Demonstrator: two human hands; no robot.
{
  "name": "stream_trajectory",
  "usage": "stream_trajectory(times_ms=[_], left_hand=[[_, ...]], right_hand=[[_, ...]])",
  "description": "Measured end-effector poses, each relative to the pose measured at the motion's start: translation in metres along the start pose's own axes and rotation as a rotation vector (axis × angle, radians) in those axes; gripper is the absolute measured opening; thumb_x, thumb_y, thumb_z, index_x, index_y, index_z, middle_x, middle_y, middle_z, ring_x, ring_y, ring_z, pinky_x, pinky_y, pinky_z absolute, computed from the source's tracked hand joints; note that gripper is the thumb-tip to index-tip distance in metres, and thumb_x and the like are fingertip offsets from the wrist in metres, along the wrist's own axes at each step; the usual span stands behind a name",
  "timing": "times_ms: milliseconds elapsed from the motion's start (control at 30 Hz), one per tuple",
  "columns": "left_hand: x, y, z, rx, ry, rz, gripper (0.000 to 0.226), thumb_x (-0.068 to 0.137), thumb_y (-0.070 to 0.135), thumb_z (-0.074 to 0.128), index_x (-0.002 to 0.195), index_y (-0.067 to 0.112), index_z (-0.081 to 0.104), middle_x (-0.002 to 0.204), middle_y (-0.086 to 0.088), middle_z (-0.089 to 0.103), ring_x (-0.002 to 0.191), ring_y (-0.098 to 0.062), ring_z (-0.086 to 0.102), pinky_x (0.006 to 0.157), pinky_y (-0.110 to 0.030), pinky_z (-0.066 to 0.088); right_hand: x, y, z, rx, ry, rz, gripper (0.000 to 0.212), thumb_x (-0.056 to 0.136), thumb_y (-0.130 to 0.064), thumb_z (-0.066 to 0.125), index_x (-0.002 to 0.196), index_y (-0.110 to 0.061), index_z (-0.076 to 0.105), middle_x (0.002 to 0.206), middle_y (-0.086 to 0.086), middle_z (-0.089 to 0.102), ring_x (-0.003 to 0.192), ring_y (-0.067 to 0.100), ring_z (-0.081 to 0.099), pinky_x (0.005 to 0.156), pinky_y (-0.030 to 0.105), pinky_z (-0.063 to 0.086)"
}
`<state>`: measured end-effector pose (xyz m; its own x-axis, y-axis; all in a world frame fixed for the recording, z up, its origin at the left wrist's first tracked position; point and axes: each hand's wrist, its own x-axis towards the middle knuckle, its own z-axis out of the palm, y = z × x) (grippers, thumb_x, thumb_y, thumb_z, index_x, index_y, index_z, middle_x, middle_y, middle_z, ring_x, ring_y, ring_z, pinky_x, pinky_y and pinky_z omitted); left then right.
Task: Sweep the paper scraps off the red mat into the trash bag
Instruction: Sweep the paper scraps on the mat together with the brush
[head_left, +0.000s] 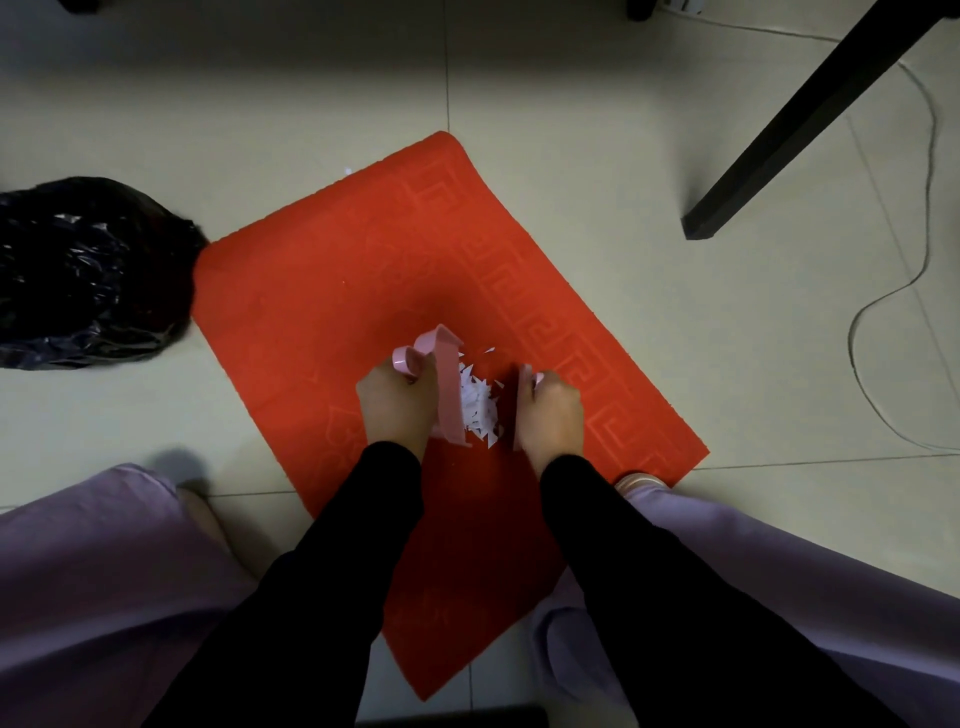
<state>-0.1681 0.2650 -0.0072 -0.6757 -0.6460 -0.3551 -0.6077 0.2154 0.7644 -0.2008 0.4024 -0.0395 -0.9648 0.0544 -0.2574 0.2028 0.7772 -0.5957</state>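
A red mat (322, 291) lies slanted on the tiled floor. Near its middle, a heap of white paper scraps (480, 408) sits between two pink tools. My left hand (397, 405) grips a pink dustpan (448, 384), tipped on its side against the left of the heap. My right hand (551, 415) grips a small pink brush (523, 402), whose edge stands at the right of the scraps. One stray scrap (347, 170) lies by the mat's far edge. The black trash bag (88, 270) rests on the floor just off the mat's left corner.
A black table leg (779, 140) slants down to the floor at the right. A thin cable (893, 291) loops across the tiles beyond it. My knees in purple trousers flank the mat's near end, and one foot (640, 480) touches its right edge.
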Motion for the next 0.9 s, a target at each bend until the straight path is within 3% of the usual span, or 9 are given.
stream_trajectory(times_ms=[100,233,433,500,567,700,900], left_hand=[[0.005,-0.004,-0.005,-0.006,0.009,0.000,0.036,0.091,0.020,0.050,0.058,0.006,0.048,0.056,-0.007,0.052,0.052,-0.018,0.047,0.044,-0.023,0.033],[0.012,-0.007,-0.012,0.064,0.042,0.051,0.046,0.091,0.017,0.050,0.049,0.014,0.034,0.048,-0.002,0.043,0.043,-0.011,0.034,0.040,-0.019,0.026],[0.017,-0.012,-0.023,0.068,0.068,0.026,0.044,0.091,0.018,0.051,0.049,0.015,0.037,0.048,0.000,0.044,0.042,-0.008,0.036,0.036,-0.010,0.032],[0.018,-0.014,-0.026,0.072,0.069,0.020,0.044,0.091,0.018,0.051,0.049,0.015,0.036,0.048,-0.001,0.044,0.044,-0.012,0.038,0.036,-0.013,0.029],[0.019,-0.016,-0.029,0.078,0.074,0.015,0.042,0.091,0.020,0.051,0.051,0.012,0.041,0.050,-0.004,0.048,0.050,-0.019,0.044,0.045,-0.025,0.033],[0.019,-0.018,-0.033,0.047,0.091,0.026,0.035,0.091,0.019,0.051,0.069,-0.008,0.060,0.070,-0.025,0.065,0.062,-0.028,0.056,0.059,-0.037,0.046],[0.022,-0.021,-0.041,0.064,0.116,0.045,0.034,0.091,0.018,0.050,0.073,-0.009,0.062,0.068,-0.021,0.062,0.063,-0.027,0.056,0.062,-0.034,0.042]], right_hand=[[-0.007,-0.006,0.016,-0.005,-0.028,-0.032,0.037,0.100,-0.024,0.038,0.098,0.006,0.058,0.092,0.026,0.065,0.082,0.041,0.062,0.062,0.034,0.036],[-0.009,-0.012,0.023,0.002,-0.021,-0.023,0.037,0.100,-0.024,0.038,0.098,0.007,0.059,0.091,0.027,0.064,0.082,0.041,0.061,0.060,0.030,0.028],[-0.015,-0.026,0.033,0.043,-0.018,-0.018,0.037,0.099,-0.024,0.040,0.097,0.009,0.058,0.091,0.029,0.064,0.080,0.042,0.061,0.060,0.030,0.027],[-0.016,-0.030,0.036,0.065,-0.005,-0.021,0.038,0.099,-0.025,0.040,0.088,0.006,0.057,0.087,0.030,0.064,0.071,0.039,0.058,0.059,0.031,0.028],[-0.017,-0.033,0.037,0.067,0.005,-0.022,0.037,0.100,-0.026,0.040,0.078,0.000,0.054,0.082,0.029,0.064,0.065,0.037,0.054,0.058,0.031,0.026],[-0.017,-0.038,0.032,0.051,0.011,-0.039,0.035,0.100,-0.028,0.039,0.072,-0.008,0.043,0.067,0.016,0.051,0.059,0.024,0.043,0.056,0.029,0.025],[-0.012,-0.039,0.025,0.121,0.079,-0.078,0.045,0.099,-0.027,0.043,0.057,-0.019,0.030,0.050,-0.002,0.036,0.042,0.014,0.031,0.046,0.027,0.021]])
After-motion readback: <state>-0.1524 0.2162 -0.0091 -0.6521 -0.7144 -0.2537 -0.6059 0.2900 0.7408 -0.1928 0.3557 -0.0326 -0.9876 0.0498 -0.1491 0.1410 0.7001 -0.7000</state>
